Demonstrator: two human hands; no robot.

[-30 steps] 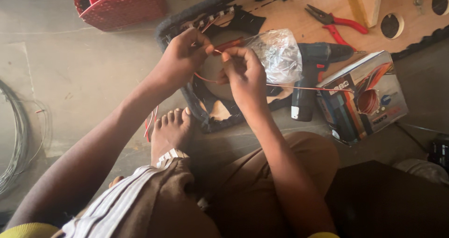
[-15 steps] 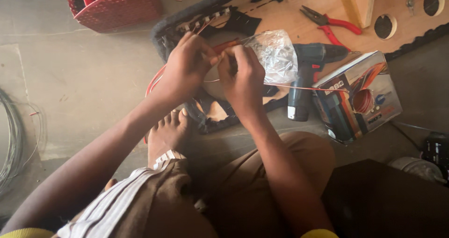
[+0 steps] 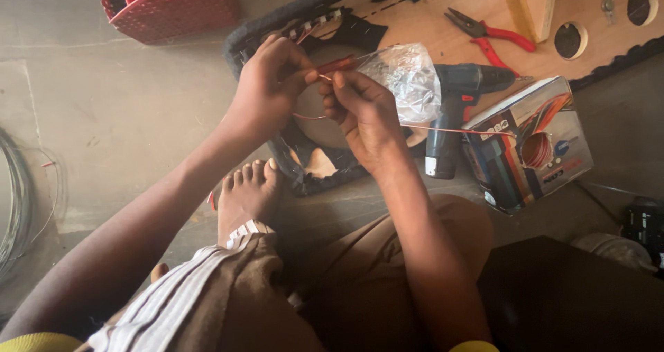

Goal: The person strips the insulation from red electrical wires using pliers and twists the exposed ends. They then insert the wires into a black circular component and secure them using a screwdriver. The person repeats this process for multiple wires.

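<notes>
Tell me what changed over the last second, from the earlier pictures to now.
The left hand and right hand stayed together, working the thin red wire; a red-handled tool now shows between the fingertips. The view shifted slightly. The drill, pliers, wire box and red basket lie unmoved.

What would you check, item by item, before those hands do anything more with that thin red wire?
1. Both hands on the work: ok. The left hand and right hand meet at the red wire.
2. Wire free to feed: ok. It runs unobstructed toward the open box.
3. Red-handled tool gripped firmly: cannot tell; fingers hide it.
4. Pliers at hand: ok, lying on the wooden board.
5. Drill out of the way: not ok; it lies directly under the wire.
6. Bare foot away from the work: not ok, close beneath the hands.
</notes>
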